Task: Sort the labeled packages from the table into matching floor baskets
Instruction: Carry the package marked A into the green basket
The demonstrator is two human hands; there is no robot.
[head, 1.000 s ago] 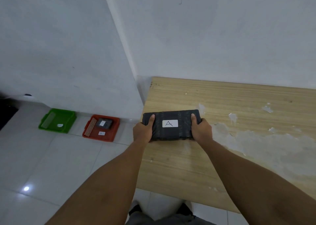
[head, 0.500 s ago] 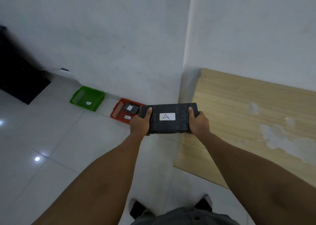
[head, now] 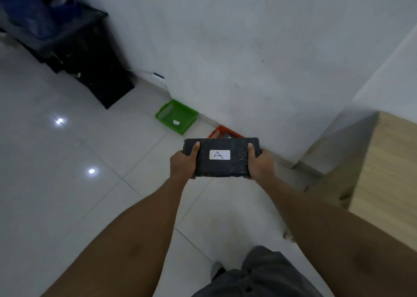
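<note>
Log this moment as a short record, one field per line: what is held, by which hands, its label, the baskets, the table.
held item: black package, carried in the air above the floor
label: white sticker marked A, facing up
left hand: grips the package's left end, thumb on top
right hand: grips the right end, thumb on top
green basket: on the floor by the wall, a small white piece inside
red basket: next to the green one, mostly hidden behind the package
table: wooden, at the right edge of view

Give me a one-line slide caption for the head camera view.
Both hands, left hand and right hand, carry a black package labeled A toward green basket and red basket.
</note>
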